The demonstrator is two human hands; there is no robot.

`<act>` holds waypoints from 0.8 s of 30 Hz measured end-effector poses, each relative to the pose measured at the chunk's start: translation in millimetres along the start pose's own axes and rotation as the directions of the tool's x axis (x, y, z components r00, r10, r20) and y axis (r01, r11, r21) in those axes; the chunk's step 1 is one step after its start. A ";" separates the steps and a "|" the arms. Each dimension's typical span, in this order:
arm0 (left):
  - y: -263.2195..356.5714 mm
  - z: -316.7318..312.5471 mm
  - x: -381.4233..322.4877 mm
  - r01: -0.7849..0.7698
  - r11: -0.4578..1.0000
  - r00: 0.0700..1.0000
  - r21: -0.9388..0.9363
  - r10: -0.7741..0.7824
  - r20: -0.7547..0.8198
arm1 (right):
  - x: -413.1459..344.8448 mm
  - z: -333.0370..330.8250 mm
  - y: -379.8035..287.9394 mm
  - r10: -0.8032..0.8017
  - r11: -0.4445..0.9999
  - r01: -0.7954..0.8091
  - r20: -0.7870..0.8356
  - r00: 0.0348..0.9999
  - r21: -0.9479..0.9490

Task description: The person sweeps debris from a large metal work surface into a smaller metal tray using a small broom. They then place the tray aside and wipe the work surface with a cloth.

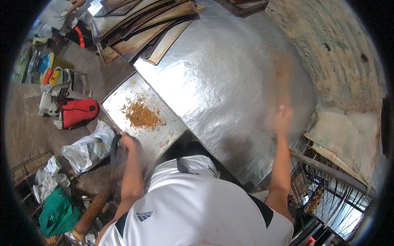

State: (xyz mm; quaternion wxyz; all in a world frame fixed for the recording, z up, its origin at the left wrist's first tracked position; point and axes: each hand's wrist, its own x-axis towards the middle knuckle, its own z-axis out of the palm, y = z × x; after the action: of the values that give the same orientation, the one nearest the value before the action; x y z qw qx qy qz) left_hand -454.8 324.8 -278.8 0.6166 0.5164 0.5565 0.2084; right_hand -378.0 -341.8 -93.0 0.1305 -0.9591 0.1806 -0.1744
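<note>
My right hand [284,115] is over the right part of a shiny metal-topped table [221,83]. A long tan-brown object [281,77], blurred by motion, extends upward from it; its kind cannot be told. My left hand [126,140] is closed near the lower left edge of a metal tray [169,132], at a dark strap-like thing [115,147]; whether it grips the tray or the dark thing is unclear. Brown crumbs [143,115] lie heaped and scattered on the tray, which adjoins the table's left edge.
Stacked, browned flat trays [154,27] overlap the table's upper left. A rough wall [335,55] borders the right, with sacks [344,135] below. On the left are a red bag [79,113], a white plastic bag [89,150], a green bag [58,212] and a person [58,15] farther off.
</note>
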 end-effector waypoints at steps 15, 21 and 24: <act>-28.7 -53.5 55.6 -0.120 0.942 0.993 -0.314 0.121 -0.018 | 275.9 125.1 9.4 0.104 0.968 -0.036 0.269 0.958 -0.249; -5.1 -35.9 21.6 -0.236 0.971 0.972 0.047 0.234 0.034 | 297.4 161.1 -56.6 -0.371 0.876 0.439 0.304 0.877 -0.198; -11.7 -55.9 27.1 -0.168 0.985 0.986 0.049 0.168 -0.005 | 241.7 168.8 -78.3 -0.426 0.807 0.531 0.369 0.826 -0.257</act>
State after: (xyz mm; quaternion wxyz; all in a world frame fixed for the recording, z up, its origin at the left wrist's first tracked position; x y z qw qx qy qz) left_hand -501.0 365.5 -293.1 0.5817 0.5753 0.5185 0.2485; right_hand -78.8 -334.4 -151.8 -0.0652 -0.9956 -0.0632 -0.0228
